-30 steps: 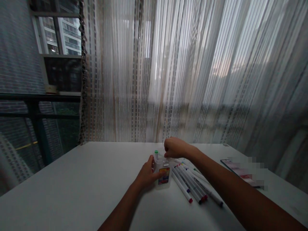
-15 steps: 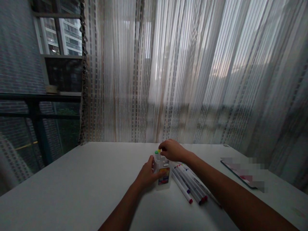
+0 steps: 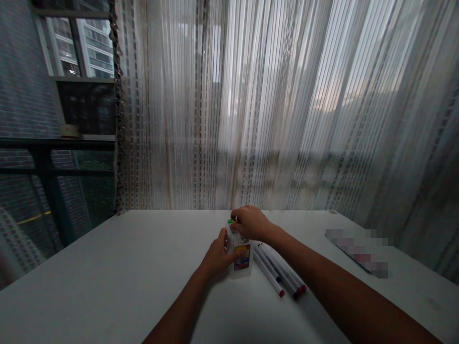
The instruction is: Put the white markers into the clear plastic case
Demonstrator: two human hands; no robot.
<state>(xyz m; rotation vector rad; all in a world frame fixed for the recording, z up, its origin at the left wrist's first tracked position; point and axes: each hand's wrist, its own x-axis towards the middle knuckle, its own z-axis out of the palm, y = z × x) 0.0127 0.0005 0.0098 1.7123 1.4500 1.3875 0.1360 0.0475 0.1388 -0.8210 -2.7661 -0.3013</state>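
Fingers (image 3: 239,222) of the right hand (image 3: 251,223) are pinching a marker (image 3: 233,221) into the clear case (image 3: 239,253), low centre of frame, while the left hand (image 3: 219,255) is gripping its side. Judging by this, loading is under way; next comes reaching for the loose markers (image 3: 278,274) lying just right on the tabletop (image 3: 107,286).

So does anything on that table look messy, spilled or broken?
Nothing stands out. The left hand steadies an upright clear marker case, the right hand is at its top, and loose markers lie neatly side by side on the white table. No spill or damage shows.
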